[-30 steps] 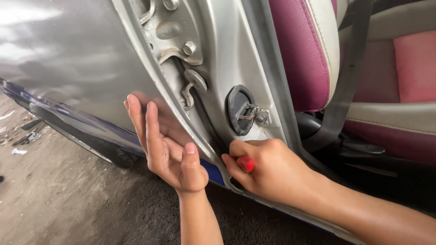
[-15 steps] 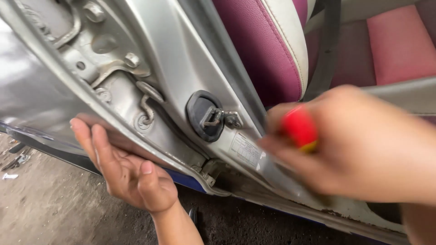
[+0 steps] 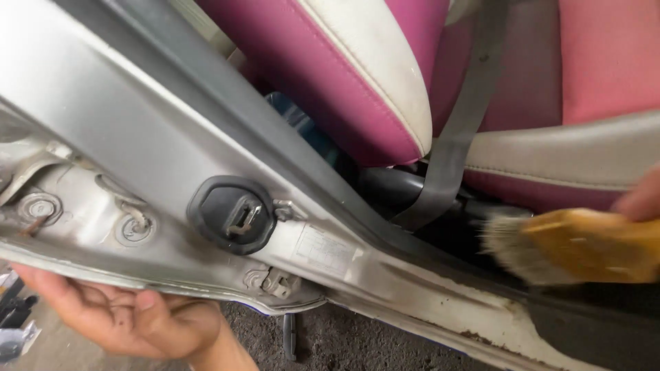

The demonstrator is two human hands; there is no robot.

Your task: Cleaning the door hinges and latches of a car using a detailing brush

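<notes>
Left hand (image 3: 130, 316): lies palm-up under the lower edge of the silver car door (image 3: 137, 158), fingers spread flat and out of sight behind the panel, thumb showing in front. It pinches nothing; judged, it bears against the panel to steady it while the other hand works.

Right hand (image 3: 639, 196): only a fingertip or knuckle shows at the right edge of the view. It rests on the wooden handle of a paintbrush (image 3: 570, 247); how the fingers close round it cannot be told. The brush lies near level, its grey bristles pointing left and hovering just above the dark gap over the door sill (image 3: 440, 302), beside the foot of the grey seat belt (image 3: 454, 144). Judged, that attitude suits sweeping dirt out of the channel; contact with the sill is not certain.

Fixed items: black rubber-ringed latch (image 3: 232, 213) on the door's end face, a pale label just to its right; pink and white seat (image 3: 364, 75) above; rust spots along the sill.

Change from half a second ago: the right hand then filled the right of the view, blurred, with a red-tipped item in it. That item is no longer seen and the brush has appeared. The latch sits farther right in view, and the left hand remains under the door edge.
</notes>
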